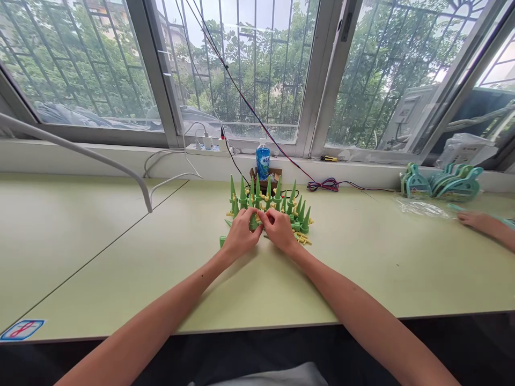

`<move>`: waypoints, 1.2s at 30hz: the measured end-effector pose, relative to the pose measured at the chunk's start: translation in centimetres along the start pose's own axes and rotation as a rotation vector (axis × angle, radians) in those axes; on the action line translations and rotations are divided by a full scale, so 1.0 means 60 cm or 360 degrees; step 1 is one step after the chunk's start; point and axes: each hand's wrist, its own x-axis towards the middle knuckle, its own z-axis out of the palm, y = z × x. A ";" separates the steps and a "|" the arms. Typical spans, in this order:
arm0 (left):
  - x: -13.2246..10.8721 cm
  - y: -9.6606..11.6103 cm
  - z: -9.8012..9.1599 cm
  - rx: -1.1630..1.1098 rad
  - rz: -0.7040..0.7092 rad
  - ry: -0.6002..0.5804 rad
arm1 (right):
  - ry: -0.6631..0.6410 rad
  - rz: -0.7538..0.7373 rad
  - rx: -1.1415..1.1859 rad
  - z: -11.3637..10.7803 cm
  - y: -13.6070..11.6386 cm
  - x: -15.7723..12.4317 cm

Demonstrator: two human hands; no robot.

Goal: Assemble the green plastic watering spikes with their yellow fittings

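Over the table's middle, my left hand [241, 231] is closed around a green plastic spike piece [254, 221], partly hidden by the fingers. My right hand [279, 229] meets it at the fingertips in a pinch; whatever lies between those fingers is too small and covered to make out. Just beyond both hands stand several green cone-shaped plastic spikes [278, 194], points up, with small yellow fittings among them. Loose yellow pieces [302, 238] lie beside my right hand. A ribbed green cap [222, 241] rests left of my left hand.
Behind the spikes, a blue liquid bottle [263, 161] stands by a small brown box [277, 175]. A coiled red-black cable [324, 184] lies farther right. Another person's hand [477, 220] is near teal plastic hangers or clips [454, 183]. A thick white cable [120, 165] arches over the left side.
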 end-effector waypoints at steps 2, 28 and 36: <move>0.000 0.000 0.000 -0.0012 0.0015 -0.0017 | 0.0009 0.0009 -0.0020 0.001 0.002 0.000; -0.001 -0.005 0.003 0.0022 -0.0051 -0.0037 | -0.0027 -0.0027 -0.0047 0.005 0.005 0.000; 0.001 -0.006 0.002 0.0044 -0.0134 0.0022 | -0.0105 -0.0074 0.0069 0.004 0.001 -0.004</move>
